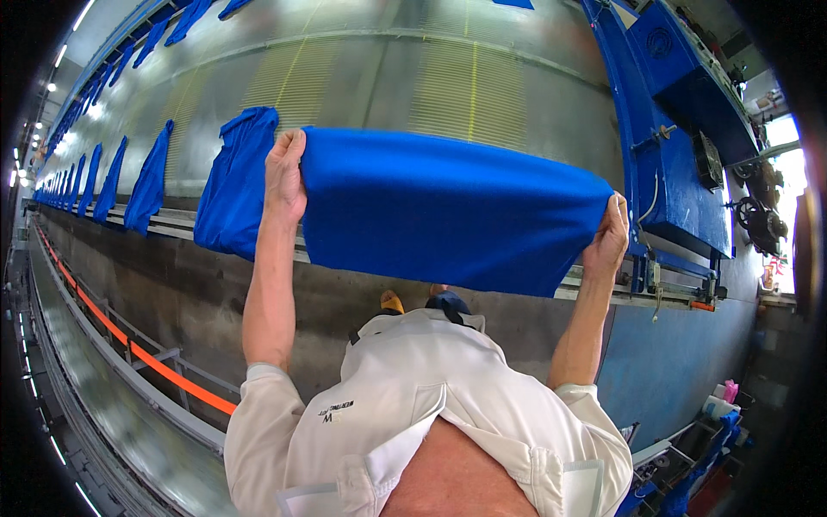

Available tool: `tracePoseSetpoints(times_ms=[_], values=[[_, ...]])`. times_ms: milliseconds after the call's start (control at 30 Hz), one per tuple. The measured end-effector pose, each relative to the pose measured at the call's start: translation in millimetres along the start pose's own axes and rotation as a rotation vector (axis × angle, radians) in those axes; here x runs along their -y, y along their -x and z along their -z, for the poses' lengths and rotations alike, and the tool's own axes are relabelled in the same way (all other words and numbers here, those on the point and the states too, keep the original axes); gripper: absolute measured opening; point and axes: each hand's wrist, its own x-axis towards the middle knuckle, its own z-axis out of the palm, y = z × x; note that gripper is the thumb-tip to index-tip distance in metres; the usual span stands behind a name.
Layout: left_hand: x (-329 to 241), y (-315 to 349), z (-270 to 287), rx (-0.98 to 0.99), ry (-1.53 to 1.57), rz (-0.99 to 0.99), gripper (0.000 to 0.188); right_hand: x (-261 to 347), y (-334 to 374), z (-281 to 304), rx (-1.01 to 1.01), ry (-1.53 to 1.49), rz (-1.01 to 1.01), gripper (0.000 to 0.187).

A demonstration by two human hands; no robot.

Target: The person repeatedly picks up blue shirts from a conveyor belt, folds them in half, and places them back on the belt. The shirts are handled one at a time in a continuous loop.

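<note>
A sheet of bright blue cloth (pixel 452 211) is held stretched between two bare hands at the centre of the frame, its upper edge drawn nearly taut and its lower edge hanging free. The cloth's upper left corner is grasped by the fingers of the left hand (pixel 287 177), while its right corner is pinched by the right hand (pixel 610 233), right of centre; how far the fingertips are wrapped behind the fabric cannot be told.

Just beside the left hand, a crumpled blue piece (pixel 237 194) is draped over the near edge of a long metal table (pixel 370 65), by which the upper part of the frame is filled. More blue pieces (pixel 151 185) are hung along the same edge, spaced in a row toward the far left. The table is crossed by ribbed yellowish bands (pixel 469 90).

The upper right is occupied by blue machinery (pixel 680 164). At lower left, an orange rail (pixel 177 375) is seen running along a metal frame. A pale short-sleeved shirt (pixel 422 362) is worn by the person, whose feet are partly seen on the grey floor (pixel 336 310) beneath the cloth.
</note>
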Motion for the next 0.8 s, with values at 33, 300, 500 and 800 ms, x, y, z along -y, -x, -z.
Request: tracePoseSetpoints(times_ms=[33,300,500,800], values=[[5.7,-6.5,-12.9,-0.016,0.023,-0.038,0.01,-6.4,-8.9,6.3,0.013,0.031,0.01,0.009],[144.9,-45.0,10.8,-0.047,-0.158,0.342,0.017,-124.2,-42.7,82.6,-0.081,0.184,-0.474,0.009],[123.5,-1.4,8.2,-0.02,-0.668,0.405,0.023,-106.9,-31.1,88.1,0.112,0.486,-0.669,0.018],[107.8,0.0,15.5,-0.029,-0.49,0.456,0.017,-90.6,-28.9,94.3,0.044,0.402,-0.572,0.012]])
